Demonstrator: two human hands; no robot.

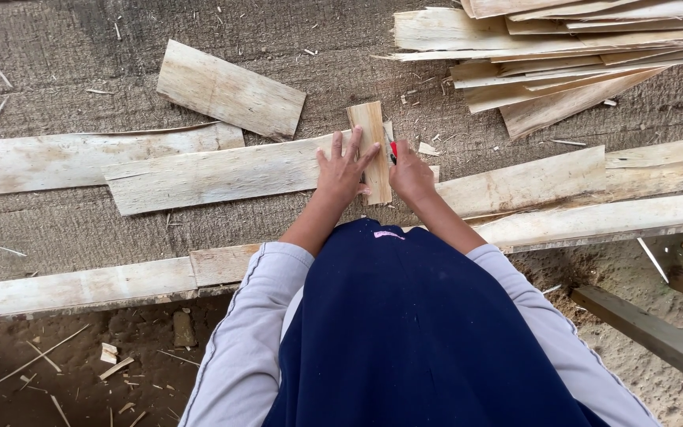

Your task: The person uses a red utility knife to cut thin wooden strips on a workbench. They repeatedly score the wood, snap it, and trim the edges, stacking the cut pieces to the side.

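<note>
Navy apron (413,332) nearest, grey sleeves either side. Left hand (343,170) spread flat, pinning a short upright veneer strip (371,142) onto a long veneer sheet (215,174) at bench (57,229) centre. Right hand (411,175) closed on a red cutter (394,150) at the strip's right edge. Judged: trimming; next needs steady straight pull. Wood thin, pale, fibrous.

Both arms reach forward from pale grey long sleeves, pushed up so the forearms are bare, and they converge towards the middle of the table. The left hand (345,172) lies flat, palm down, fingers spread wide and pointing away from the body, thumb angled out to the right. The right hand (410,174) sits just beside it, curled into a loose fist, knuckles up, wrist bent slightly inward. The two hands are close but not touching.
</note>
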